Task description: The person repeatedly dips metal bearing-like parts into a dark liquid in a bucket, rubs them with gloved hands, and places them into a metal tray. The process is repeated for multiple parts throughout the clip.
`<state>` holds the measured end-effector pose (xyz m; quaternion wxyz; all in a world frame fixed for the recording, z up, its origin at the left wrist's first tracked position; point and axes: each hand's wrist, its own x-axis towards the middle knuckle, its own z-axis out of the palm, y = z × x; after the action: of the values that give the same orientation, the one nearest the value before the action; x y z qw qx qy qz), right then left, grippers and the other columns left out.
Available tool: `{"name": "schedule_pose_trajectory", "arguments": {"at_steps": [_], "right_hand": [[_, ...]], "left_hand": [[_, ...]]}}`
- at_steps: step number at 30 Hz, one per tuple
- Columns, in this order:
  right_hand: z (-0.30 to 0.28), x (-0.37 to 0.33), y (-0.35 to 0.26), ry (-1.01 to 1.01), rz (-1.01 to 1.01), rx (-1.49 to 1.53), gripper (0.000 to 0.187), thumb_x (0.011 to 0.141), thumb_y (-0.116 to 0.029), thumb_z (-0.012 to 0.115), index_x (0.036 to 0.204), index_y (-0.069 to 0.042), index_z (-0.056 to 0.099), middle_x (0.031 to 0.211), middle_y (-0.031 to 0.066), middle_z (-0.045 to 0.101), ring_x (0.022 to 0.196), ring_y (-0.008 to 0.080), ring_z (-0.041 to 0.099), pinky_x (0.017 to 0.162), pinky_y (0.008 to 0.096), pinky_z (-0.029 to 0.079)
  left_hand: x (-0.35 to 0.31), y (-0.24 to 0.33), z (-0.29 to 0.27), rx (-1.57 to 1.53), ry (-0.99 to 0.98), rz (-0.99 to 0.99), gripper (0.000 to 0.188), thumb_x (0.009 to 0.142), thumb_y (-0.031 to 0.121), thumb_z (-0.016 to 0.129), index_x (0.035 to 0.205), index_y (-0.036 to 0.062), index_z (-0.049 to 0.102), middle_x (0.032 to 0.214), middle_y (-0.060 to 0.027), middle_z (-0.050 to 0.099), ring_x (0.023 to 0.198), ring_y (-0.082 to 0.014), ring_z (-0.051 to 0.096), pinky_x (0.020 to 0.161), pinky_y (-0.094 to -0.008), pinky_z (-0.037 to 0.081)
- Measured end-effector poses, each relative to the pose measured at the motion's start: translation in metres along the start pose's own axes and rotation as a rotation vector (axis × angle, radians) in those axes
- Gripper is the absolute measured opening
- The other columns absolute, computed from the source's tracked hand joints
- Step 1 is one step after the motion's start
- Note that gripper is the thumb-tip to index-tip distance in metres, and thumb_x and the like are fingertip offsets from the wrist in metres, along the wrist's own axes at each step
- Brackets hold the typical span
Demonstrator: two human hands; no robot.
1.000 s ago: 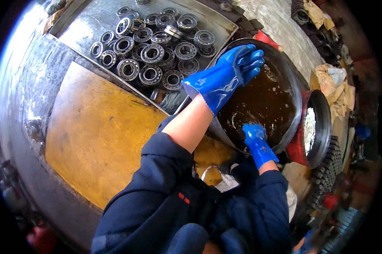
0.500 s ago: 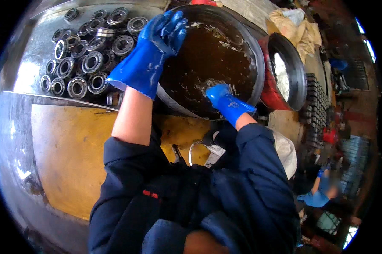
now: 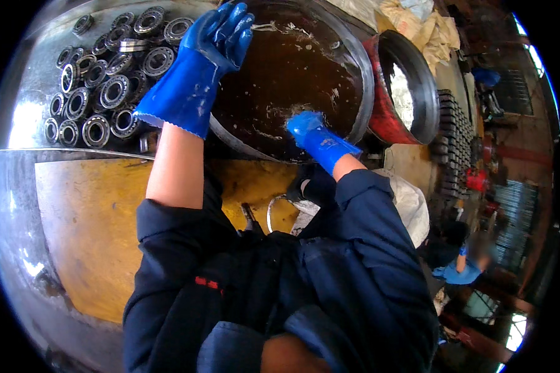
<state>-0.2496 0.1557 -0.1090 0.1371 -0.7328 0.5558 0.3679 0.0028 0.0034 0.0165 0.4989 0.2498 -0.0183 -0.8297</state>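
Both my hands wear long blue rubber gloves. Above the left rim of a round drum [image 3: 365, 87], my left hand [image 3: 221, 36] holds nothing that I can see; its fingers are loosely bent and apart. Brown liquid [image 3: 280, 74] with pale streaks and bubbles fills the drum. My right hand [image 3: 308, 126] dips into this liquid near the front rim, and its fingers are hidden under the surface. Beside my left forearm, several metal roller bearings [image 3: 114, 92] lie heaped on a grey metal table [image 3: 28, 112].
Right of the drum stands a red drum [image 3: 379, 102] with a dark rim. Beyond it, rows of dark metal parts [image 3: 450, 130] are stacked near beige sacking [image 3: 410, 22]. A yellow board [image 3: 87, 230] lies at my left. Another person [image 3: 463, 270] is at the far right.
The whole view has shifted slightly, so the drum and bearings sit further left and higher. My right hand stays in the liquid, and my left hand stays over the rim.
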Motion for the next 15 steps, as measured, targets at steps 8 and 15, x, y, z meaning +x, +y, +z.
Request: {"name": "schedule_pose_trajectory", "arguments": {"at_steps": [8,15], "right_hand": [[0.06,-0.002,0.039,0.142,0.332,1.105,0.047,0.085,-0.041,0.072,0.114,-0.005,0.074,0.125,0.0197,0.071,0.113,0.0406,0.068,0.098,0.0488,0.054],[0.005,0.005,0.006,0.006,0.241,0.214,0.038,0.083,-0.034,0.073,0.115,-0.014,0.076,0.119,0.0173,0.074,0.112,0.0398,0.07,0.096,0.0498,0.055]], "left_hand": [[0.011,-0.004,0.002,-0.03,-0.006,-0.025,0.038,0.109,0.025,0.044,0.138,0.0107,0.062,0.14,-0.0091,0.066,0.129,-0.0278,0.063,0.097,-0.0422,0.058],[-0.004,-0.007,0.007,-0.012,0.002,-0.003,0.041,0.109,0.026,0.041,0.142,0.0102,0.059,0.144,-0.009,0.064,0.133,-0.0251,0.06,0.104,-0.0361,0.055]]}}
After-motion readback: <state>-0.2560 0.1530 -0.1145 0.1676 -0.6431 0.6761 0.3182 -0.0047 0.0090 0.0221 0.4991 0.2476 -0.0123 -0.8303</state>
